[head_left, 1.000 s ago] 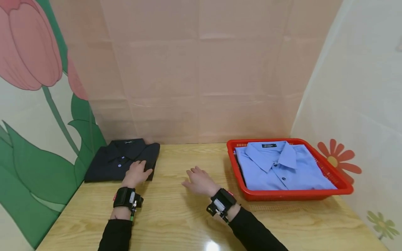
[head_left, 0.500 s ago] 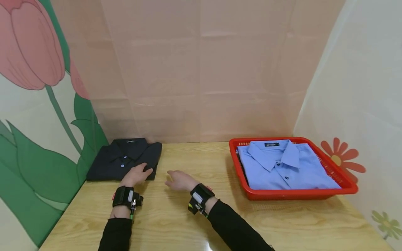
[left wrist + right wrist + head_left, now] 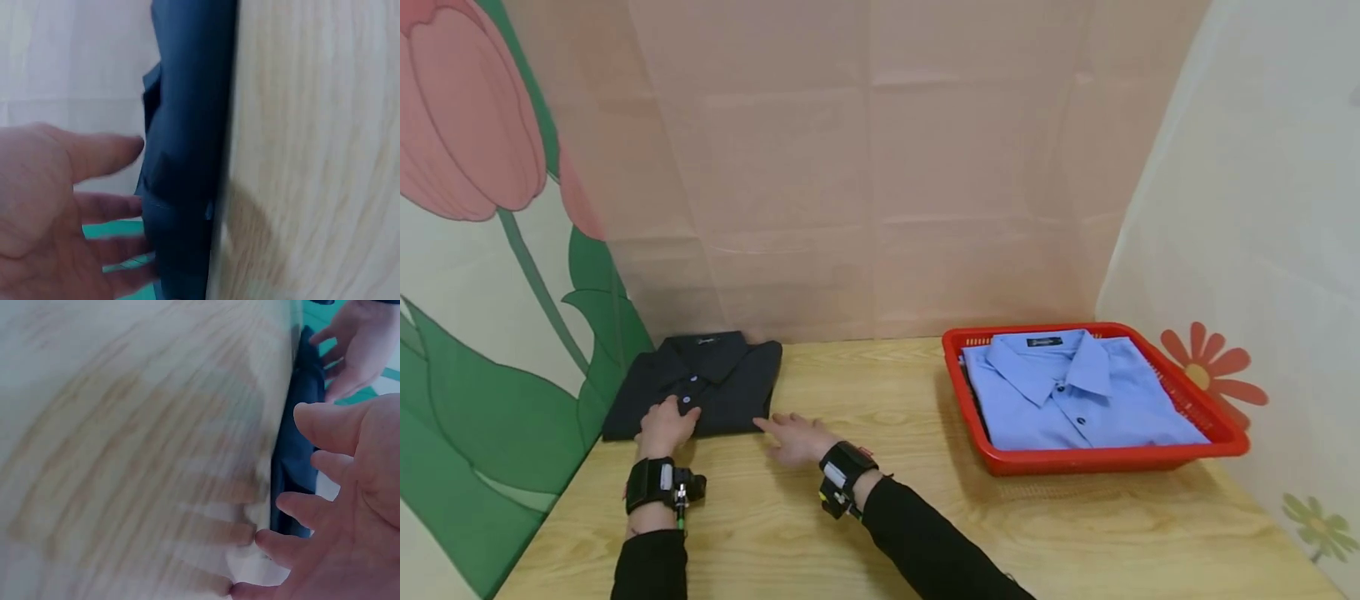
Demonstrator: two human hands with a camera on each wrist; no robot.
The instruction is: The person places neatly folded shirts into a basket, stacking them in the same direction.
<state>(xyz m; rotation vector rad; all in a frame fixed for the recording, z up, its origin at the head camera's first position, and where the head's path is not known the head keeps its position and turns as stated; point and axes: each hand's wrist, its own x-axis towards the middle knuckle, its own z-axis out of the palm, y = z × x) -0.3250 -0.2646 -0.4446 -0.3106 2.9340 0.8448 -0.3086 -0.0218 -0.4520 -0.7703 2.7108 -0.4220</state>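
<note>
The folded dark shirt (image 3: 727,387) lies far left on the worktop (image 3: 775,533), the left hand (image 3: 666,428) at its near edge, the right hand (image 3: 797,439) by its near right corner, both with fingers spread wide

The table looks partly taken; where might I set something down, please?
The table is bare between the dark shirt and the red basket, beyond the right hand, and between the basket's near side and the right sleeve. The far left is crowded, with the left hand at the dark shirt's front edge; a blue shirt mostly fills the basket.
</note>
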